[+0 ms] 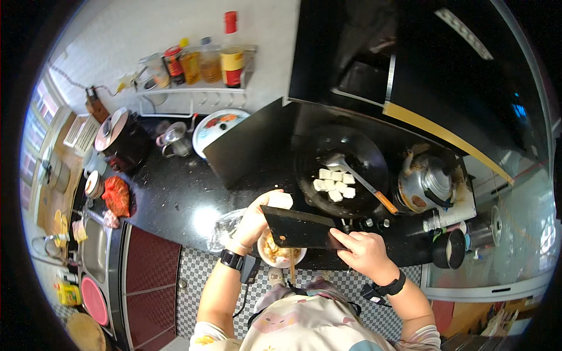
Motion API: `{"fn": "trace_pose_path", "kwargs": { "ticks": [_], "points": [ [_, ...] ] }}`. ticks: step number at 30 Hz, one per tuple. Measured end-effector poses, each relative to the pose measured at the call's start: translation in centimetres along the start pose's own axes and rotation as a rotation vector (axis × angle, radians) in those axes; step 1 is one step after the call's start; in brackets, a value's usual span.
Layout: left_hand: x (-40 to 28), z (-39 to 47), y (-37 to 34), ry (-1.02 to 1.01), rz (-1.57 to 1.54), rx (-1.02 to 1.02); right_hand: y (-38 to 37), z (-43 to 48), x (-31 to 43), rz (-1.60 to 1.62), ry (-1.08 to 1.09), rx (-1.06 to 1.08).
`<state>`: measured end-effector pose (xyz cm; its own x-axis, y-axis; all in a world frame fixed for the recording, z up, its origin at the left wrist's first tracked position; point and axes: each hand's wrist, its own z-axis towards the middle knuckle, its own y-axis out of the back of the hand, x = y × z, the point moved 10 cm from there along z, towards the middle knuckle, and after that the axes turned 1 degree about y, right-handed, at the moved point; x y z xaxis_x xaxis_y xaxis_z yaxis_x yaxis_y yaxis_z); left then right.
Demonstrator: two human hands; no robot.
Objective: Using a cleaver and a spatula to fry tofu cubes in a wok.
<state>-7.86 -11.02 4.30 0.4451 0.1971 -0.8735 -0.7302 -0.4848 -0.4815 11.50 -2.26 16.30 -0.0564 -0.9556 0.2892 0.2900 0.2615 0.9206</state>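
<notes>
On my left hand [256, 218] rests a white block of tofu [281, 200], held above the counter near the wok's left edge. My right hand [368, 252] grips a dark cleaver [303, 228], its index finger laid along the blade. The blade's left end is close beside the tofu; whether it touches cannot be told. Several white tofu cubes [336, 184] lie in the black wok [373, 149]. A metal spatula with an orange handle [366, 186] leans in the wok among them. Below the blade stands a white bowl of food [274, 254] with chopsticks [293, 263], partly hidden.
A kettle [423, 180] stands right of the wok. A dark splash panel [250, 145] rises on its left. Crumpled clear plastic [224, 230] lies by my left wrist. Further left are a red bag [117, 196], a rice cooker [123, 140] and a sink [94, 250]. Bottles [210, 66] line a wall shelf.
</notes>
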Motion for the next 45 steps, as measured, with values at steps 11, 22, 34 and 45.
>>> {"fn": "trace_pose_path", "kwargs": {
  "ticks": [11, 22, 34, 45],
  "points": [
    [3.6, 5.9, -13.4, 0.058, 0.123, 0.163, 5.5, -5.9, -9.1, -0.042, -0.128, -0.015],
    [8.3, 9.4, -18.6, 0.146, 0.036, 0.107, 8.7, -9.3, -16.2, -0.004, -0.148, -0.040],
    [11.0, 11.4, -22.1, 0.132, 0.024, 0.053, 10.3, -11.4, -21.5, 0.053, -0.126, -0.059],
    [12.0, 11.6, -23.9, 0.097, 0.050, 0.030, 10.3, -12.0, -24.0, 0.073, -0.146, -0.007]
  ]
}}
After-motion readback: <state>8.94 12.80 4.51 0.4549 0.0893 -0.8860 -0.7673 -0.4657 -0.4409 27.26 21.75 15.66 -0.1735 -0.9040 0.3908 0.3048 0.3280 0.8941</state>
